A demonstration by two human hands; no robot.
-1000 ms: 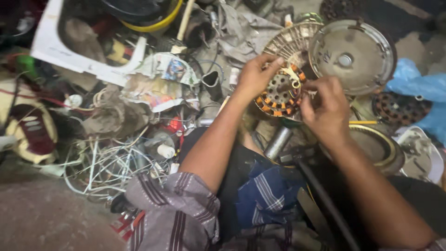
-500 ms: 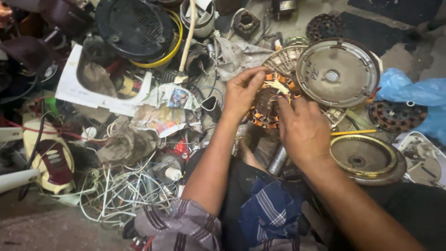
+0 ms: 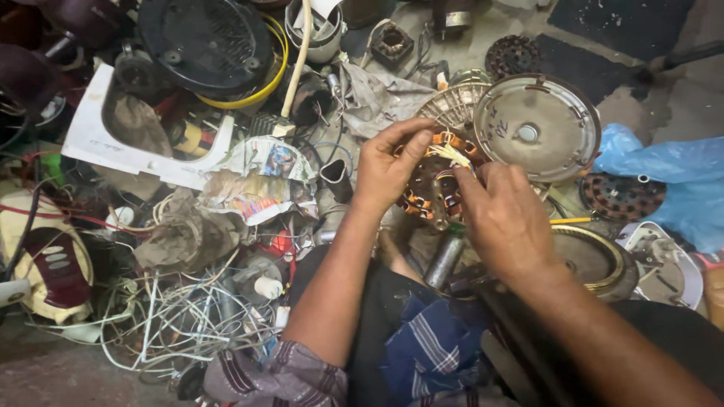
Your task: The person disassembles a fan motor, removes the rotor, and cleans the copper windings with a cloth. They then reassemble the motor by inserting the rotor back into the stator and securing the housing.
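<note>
Currently winding-lead step: left hand [image 3: 388, 169] fingers curled around rim of round copper-wound motor stator [image 3: 431, 192]; right hand [image 3: 501, 218] fingertips pinched on pale wire leads [image 3: 454, 154] above it. Next move likely needs fine, steady pinch.

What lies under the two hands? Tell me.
A round wound motor stator with orange coils and pale lead wires, pinched between left hand and right hand. Its right part is covered.

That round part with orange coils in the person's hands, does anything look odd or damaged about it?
Yes: a tuft of pale wire ends sticks out loose from the coil ring, which the left hand and right hand hold.
</note>
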